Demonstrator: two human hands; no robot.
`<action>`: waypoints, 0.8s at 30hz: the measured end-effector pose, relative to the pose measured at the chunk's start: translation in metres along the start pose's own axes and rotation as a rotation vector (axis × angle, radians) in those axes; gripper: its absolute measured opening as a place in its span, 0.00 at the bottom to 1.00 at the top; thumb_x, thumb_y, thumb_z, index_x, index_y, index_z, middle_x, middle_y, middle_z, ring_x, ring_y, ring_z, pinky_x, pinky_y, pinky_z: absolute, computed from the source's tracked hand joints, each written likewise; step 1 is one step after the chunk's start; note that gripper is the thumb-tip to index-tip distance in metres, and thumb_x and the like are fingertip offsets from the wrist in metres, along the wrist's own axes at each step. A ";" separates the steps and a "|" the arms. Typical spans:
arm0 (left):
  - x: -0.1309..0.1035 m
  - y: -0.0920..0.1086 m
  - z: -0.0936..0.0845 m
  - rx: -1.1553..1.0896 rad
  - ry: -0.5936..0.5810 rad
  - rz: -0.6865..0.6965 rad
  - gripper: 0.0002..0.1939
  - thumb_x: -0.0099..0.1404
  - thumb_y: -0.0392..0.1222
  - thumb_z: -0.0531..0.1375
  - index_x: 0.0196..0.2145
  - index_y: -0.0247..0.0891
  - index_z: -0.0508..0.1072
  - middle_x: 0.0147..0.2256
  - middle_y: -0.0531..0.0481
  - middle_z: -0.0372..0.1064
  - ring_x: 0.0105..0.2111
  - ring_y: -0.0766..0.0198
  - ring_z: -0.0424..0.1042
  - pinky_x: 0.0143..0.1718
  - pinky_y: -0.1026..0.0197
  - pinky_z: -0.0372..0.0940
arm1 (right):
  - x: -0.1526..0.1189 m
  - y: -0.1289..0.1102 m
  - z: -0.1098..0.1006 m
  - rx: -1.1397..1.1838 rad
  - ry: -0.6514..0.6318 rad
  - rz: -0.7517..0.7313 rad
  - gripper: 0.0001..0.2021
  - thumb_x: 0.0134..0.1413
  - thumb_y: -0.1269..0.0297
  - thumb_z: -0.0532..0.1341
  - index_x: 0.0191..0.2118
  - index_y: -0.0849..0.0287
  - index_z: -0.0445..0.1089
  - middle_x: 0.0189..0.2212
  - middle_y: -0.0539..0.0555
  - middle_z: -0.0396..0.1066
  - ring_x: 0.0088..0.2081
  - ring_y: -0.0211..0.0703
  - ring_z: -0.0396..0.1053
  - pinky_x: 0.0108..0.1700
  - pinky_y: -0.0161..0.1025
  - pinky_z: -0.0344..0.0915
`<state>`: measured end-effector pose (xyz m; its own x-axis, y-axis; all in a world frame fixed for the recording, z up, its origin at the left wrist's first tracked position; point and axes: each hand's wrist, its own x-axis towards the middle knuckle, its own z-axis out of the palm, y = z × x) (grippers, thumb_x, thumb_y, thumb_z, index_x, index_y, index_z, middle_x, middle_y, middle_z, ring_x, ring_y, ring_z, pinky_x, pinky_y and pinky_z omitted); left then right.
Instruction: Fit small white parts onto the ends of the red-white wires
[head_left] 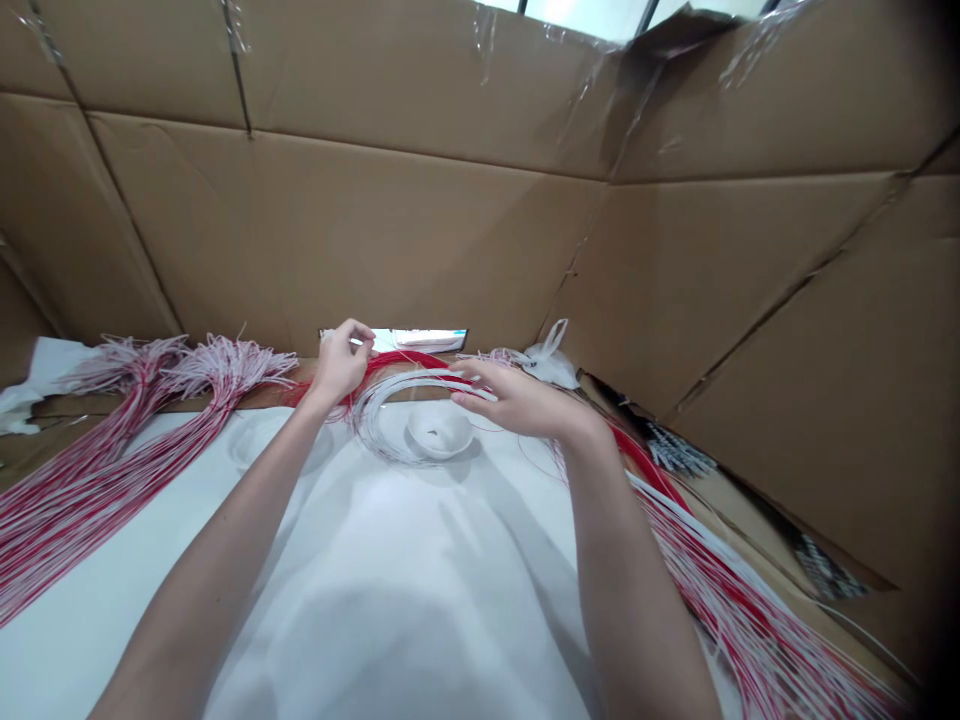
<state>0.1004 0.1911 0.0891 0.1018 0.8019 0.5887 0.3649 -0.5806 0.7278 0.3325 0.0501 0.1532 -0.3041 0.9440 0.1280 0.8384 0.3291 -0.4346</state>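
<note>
My left hand (343, 362) is raised at the far side of the white work surface, thumb and fingers pinched together. Whatever thin thing sits in that pinch is too small to name. Below and right of it, a loop of white wires (382, 392) curves across the surface, with a bundle of red wires (409, 357) behind it. Over the right part of these bundles lies my right hand (517, 396), palm down, its fingers stretched out and apart. Inside the loop stands a small white bowl (441, 450) with a tiny dark bit in it.
Cardboard walls (360, 240) close in the back and right. Long red and white wire bundles (142, 480) lie at the left, and more wires (720, 590) at the right. A clear dish (244, 440) sits under my left forearm; a white plastic bag (551, 362) is at the back.
</note>
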 end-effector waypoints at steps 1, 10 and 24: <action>0.001 0.005 -0.002 -0.029 0.002 0.015 0.03 0.62 0.35 0.56 0.35 0.37 0.68 0.35 0.49 0.73 0.30 0.64 0.75 0.31 0.64 0.68 | 0.002 0.000 0.002 0.003 0.038 -0.021 0.23 0.63 0.51 0.54 0.61 0.47 0.60 0.58 0.53 0.64 0.59 0.50 0.63 0.58 0.47 0.62; -0.010 0.061 -0.022 -0.345 -0.074 0.144 0.04 0.61 0.36 0.62 0.33 0.36 0.69 0.31 0.50 0.71 0.31 0.64 0.76 0.35 0.63 0.70 | 0.024 -0.005 0.028 0.054 0.341 -0.115 0.25 0.64 0.54 0.55 0.64 0.51 0.55 0.62 0.56 0.58 0.64 0.48 0.56 0.64 0.48 0.56; -0.026 0.101 -0.052 -0.757 -0.264 -0.055 0.10 0.56 0.38 0.69 0.33 0.36 0.71 0.33 0.50 0.74 0.34 0.64 0.77 0.39 0.63 0.73 | 0.021 -0.006 0.019 0.326 0.292 -0.170 0.16 0.63 0.52 0.55 0.32 0.58 0.68 0.30 0.50 0.70 0.33 0.39 0.66 0.37 0.36 0.62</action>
<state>0.0869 0.1043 0.1656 0.3521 0.7841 0.5111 -0.3409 -0.4011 0.8502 0.3118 0.0677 0.1414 -0.2453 0.8602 0.4471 0.5874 0.4988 -0.6373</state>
